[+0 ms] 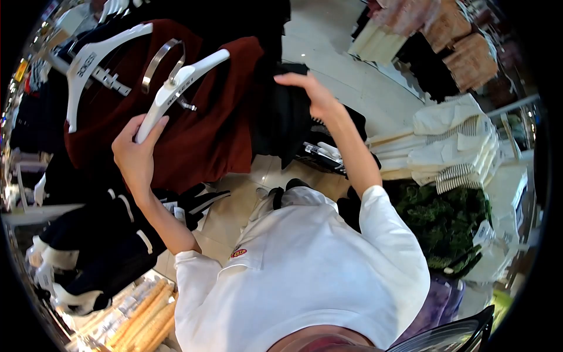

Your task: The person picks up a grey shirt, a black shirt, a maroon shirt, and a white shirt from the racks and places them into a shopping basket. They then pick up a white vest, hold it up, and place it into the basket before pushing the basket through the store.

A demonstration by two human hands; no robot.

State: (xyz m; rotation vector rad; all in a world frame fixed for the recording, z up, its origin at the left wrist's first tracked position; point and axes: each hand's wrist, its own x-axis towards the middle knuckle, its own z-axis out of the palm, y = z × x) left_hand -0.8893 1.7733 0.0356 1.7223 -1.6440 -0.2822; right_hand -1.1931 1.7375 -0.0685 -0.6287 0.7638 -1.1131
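My left hand (136, 149) is closed around the lower end of a white clothes hanger (206, 63) with a wide metal hook and dark lettering. Behind that hanger spreads a dark rust-red garment (223, 138). My right hand (316, 97) is at the edge of a black garment (281, 120), one digit stretched over its top and the other fingers hidden behind the cloth. The black garment lies right beside the rust-red one. Another white hanger (88, 61) with metal clips lies over the red cloth at upper left.
Dark clothes (111, 246) hang at lower left, above rolled tan items (146, 317). On the right are white garments (451, 146), a dark green patterned garment (446, 223) and purple cloth (431, 308). Pink and brown clothes (446, 35) are at upper right, beyond the tiled floor (328, 44).
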